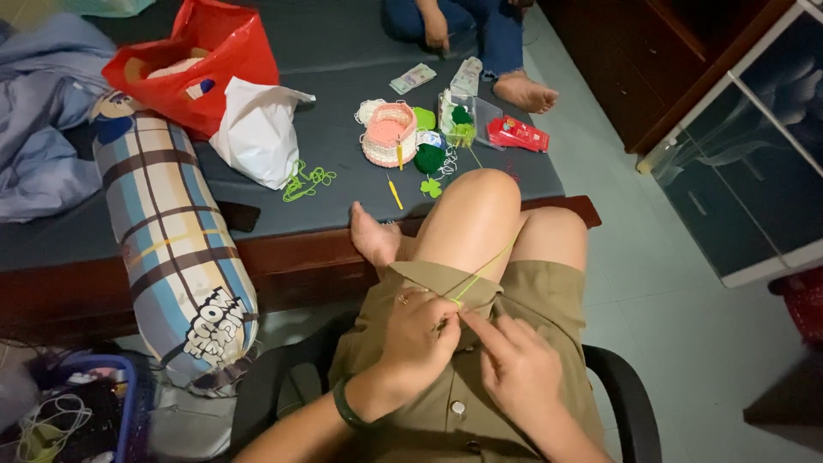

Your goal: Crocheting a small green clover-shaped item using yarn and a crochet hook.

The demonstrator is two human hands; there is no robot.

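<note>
My left hand (417, 333) and my right hand (516, 364) meet over my lap, fingertips pinched together on a thin light-green yarn strand (485, 267). The strand runs up over my raised knee toward the mattress. There, a pink crocheted basket (388, 134) sits beside a dark green yarn ball (429, 158), a small green crocheted clover (431, 188) and a yellow crochet hook (394, 193). A loose tangle of light-green yarn (304, 182) lies left of them. Whether a hook is in my hand is hidden.
A plaid bolster pillow (171, 244) leans at the mattress edge, with a red bag (195, 60) and white bag (257, 129) behind. A clear plastic box (467, 116), red packet (518, 134) and another person's foot (525, 91) are at the far edge. A dark cabinet (746, 154) stands right.
</note>
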